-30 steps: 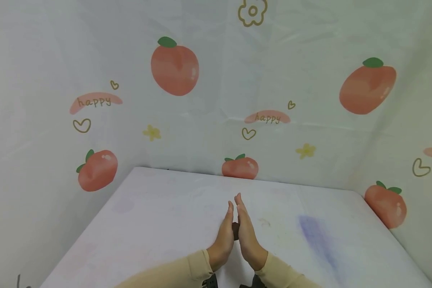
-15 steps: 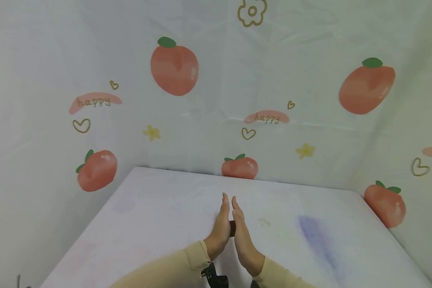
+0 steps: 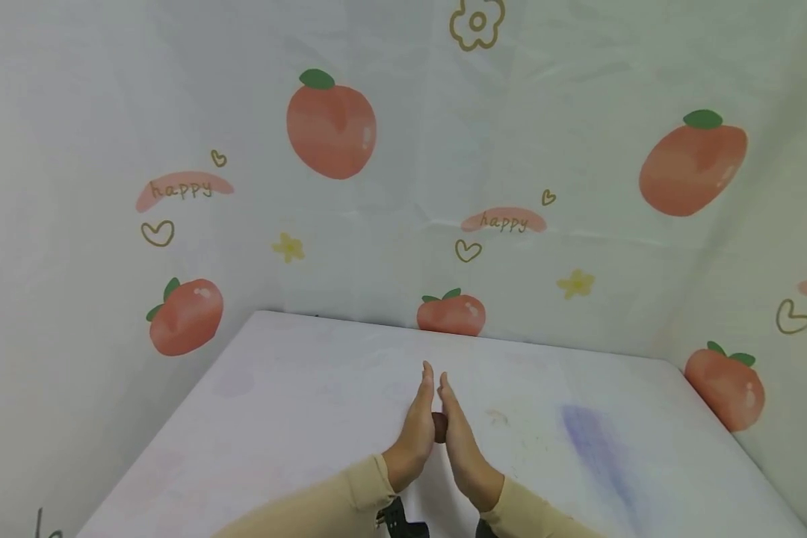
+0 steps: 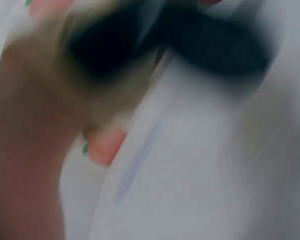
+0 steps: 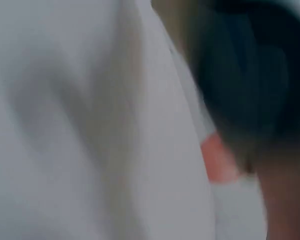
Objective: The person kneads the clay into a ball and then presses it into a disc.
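A small dark brown lump, perhaps clay or dough, sits between my two palms in the head view. From the left, my left hand presses on it with straight fingers pointing up and away. My right hand presses from the opposite side, its fingers straight too. The left fingertips reach a little farther forward than the right ones. Both hands are above the white table. The palms hide most of the lump's sides. Both wrist views are badly blurred, and the lump cannot be made out there.
Behind the table hangs a white cloth backdrop printed with red fruit, hearts and "happy". A purple smear marks the tabletop at the right. Dark wrist-camera mounts show beneath the sleeves.
The palms have slid against each other around the lump: the right fingertips led at first, then the left. The left hand remains slightly ahead now. The head view has shifted a little.
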Motion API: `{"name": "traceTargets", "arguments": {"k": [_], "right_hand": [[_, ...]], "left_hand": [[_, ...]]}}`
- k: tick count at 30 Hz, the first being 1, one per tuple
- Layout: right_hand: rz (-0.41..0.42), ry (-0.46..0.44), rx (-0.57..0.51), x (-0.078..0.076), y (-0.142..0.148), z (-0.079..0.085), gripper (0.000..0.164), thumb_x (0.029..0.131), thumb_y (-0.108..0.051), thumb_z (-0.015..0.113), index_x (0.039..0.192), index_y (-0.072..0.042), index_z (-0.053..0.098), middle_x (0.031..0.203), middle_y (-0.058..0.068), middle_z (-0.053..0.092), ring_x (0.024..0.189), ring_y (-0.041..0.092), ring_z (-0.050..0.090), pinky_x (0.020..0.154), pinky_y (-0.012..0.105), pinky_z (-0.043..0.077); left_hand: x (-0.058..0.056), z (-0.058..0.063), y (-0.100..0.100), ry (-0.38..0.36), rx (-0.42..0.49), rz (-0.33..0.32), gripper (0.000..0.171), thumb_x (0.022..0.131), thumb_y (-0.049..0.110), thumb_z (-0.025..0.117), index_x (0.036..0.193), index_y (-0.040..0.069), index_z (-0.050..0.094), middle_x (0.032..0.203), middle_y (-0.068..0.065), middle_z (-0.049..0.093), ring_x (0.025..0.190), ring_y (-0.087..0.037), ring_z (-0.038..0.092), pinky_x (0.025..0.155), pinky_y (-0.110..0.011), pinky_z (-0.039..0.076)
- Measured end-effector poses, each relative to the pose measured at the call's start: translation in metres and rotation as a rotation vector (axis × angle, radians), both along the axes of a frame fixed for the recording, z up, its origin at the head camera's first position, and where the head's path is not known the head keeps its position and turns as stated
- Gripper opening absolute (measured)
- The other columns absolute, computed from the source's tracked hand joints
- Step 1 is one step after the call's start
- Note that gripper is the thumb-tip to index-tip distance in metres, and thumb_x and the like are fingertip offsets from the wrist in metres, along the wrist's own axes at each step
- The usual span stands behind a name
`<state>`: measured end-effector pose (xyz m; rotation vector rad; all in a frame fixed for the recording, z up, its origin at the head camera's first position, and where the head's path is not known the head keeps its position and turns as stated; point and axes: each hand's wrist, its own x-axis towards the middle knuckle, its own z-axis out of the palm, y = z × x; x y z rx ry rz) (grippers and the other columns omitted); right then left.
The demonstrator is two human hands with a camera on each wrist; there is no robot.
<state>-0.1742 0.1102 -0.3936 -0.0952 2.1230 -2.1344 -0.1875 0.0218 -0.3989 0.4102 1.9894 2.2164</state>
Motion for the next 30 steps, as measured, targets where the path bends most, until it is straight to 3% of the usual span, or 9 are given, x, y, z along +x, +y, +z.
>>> {"name": "traceTargets", "arguments": {"k": [3, 5, 9, 13, 16, 20, 25, 27, 30], "right_hand": [[0.070, 0.016, -0.020, 0.011, -0.005, 0.002, 0.066, 0.106, -0.044, 0.016, 0.155, -0.003, -0.001, 0.162, 0.017, -0.007, 0.148, 0.036, -0.009, 0.116, 0.061, -0.001], [0.080, 0.014, -0.053, 0.013, -0.003, 0.004, 0.066, 0.106, -0.044, 0.016, 0.154, -0.003, -0.003, 0.162, 0.016, -0.008, 0.148, 0.035, -0.009, 0.116, 0.061, 0.000], [-0.005, 0.021, -0.074, 0.004, 0.005, 0.006, 0.066, 0.105, -0.049, 0.018, 0.156, -0.012, 0.000, 0.163, 0.014, 0.001, 0.149, 0.033, -0.005, 0.118, 0.058, 0.000], [-0.074, 0.070, -0.069, -0.013, 0.015, 0.003, 0.064, 0.105, -0.047, 0.018, 0.156, -0.015, -0.002, 0.163, 0.015, 0.003, 0.150, 0.032, -0.003, 0.120, 0.054, 0.004], [-0.085, 0.074, -0.058, -0.020, 0.019, -0.003, 0.063, 0.106, -0.045, 0.017, 0.156, -0.014, -0.006, 0.162, 0.017, -0.002, 0.150, 0.033, -0.005, 0.119, 0.055, 0.005], [-0.069, 0.050, -0.030, -0.012, 0.013, -0.008, 0.064, 0.106, -0.046, 0.017, 0.156, -0.011, -0.004, 0.162, 0.018, -0.001, 0.149, 0.035, -0.005, 0.117, 0.058, -0.002], [0.019, 0.100, -0.020, 0.010, -0.002, -0.005, 0.061, 0.107, -0.038, 0.017, 0.155, -0.004, 0.003, 0.163, 0.013, -0.002, 0.148, 0.034, -0.008, 0.117, 0.059, -0.004], [0.029, 0.115, -0.017, 0.014, -0.004, -0.004, 0.060, 0.107, -0.037, 0.016, 0.155, -0.004, 0.005, 0.163, 0.012, -0.002, 0.149, 0.032, -0.008, 0.117, 0.059, -0.004], [0.001, 0.093, -0.025, 0.009, -0.002, -0.004, 0.062, 0.106, -0.043, 0.016, 0.156, -0.009, 0.004, 0.163, 0.011, 0.001, 0.149, 0.031, -0.006, 0.117, 0.059, -0.002]], "left_hand": [[-0.010, -0.002, -0.002, -0.024, -0.010, 0.038, 0.065, 0.106, 0.043, 0.019, 0.155, 0.010, -0.007, 0.162, -0.010, -0.011, 0.148, -0.028, -0.013, 0.118, -0.056, -0.007], [-0.009, -0.005, -0.002, -0.022, -0.039, 0.037, 0.065, 0.106, 0.040, 0.023, 0.155, 0.010, -0.005, 0.163, -0.009, -0.010, 0.149, -0.027, -0.012, 0.118, -0.056, -0.006], [0.004, -0.011, 0.003, -0.019, -0.090, -0.033, 0.063, 0.107, 0.038, 0.020, 0.155, 0.005, -0.003, 0.162, -0.010, -0.008, 0.148, -0.030, -0.012, 0.118, -0.056, -0.006], [0.019, -0.012, 0.007, -0.011, -0.053, -0.107, 0.064, 0.107, 0.039, 0.016, 0.154, 0.002, -0.006, 0.162, -0.012, -0.009, 0.148, -0.032, -0.012, 0.117, -0.059, -0.007], [0.023, -0.010, 0.009, 0.027, -0.033, -0.132, 0.063, 0.107, 0.039, 0.014, 0.153, 0.001, -0.006, 0.162, -0.012, -0.008, 0.148, -0.030, -0.011, 0.117, -0.057, -0.006], [0.016, -0.008, 0.008, 0.063, -0.050, -0.079, 0.061, 0.107, 0.036, 0.014, 0.153, -0.003, -0.001, 0.162, -0.012, -0.003, 0.149, -0.029, -0.006, 0.119, -0.054, -0.003], [-0.002, -0.013, 0.004, -0.048, -0.041, 0.056, 0.066, 0.106, 0.043, 0.019, 0.154, 0.000, 0.004, 0.162, -0.014, 0.000, 0.149, -0.031, -0.005, 0.119, -0.055, -0.003], [-0.004, -0.016, 0.003, -0.087, -0.034, 0.056, 0.067, 0.105, 0.045, 0.018, 0.155, 0.002, 0.003, 0.163, -0.013, -0.002, 0.149, -0.031, -0.008, 0.118, -0.056, -0.005], [0.002, -0.017, 0.004, -0.087, -0.014, 0.012, 0.064, 0.106, 0.043, 0.015, 0.155, 0.003, 0.001, 0.163, -0.013, -0.004, 0.149, -0.032, -0.010, 0.117, -0.058, -0.006]]}}
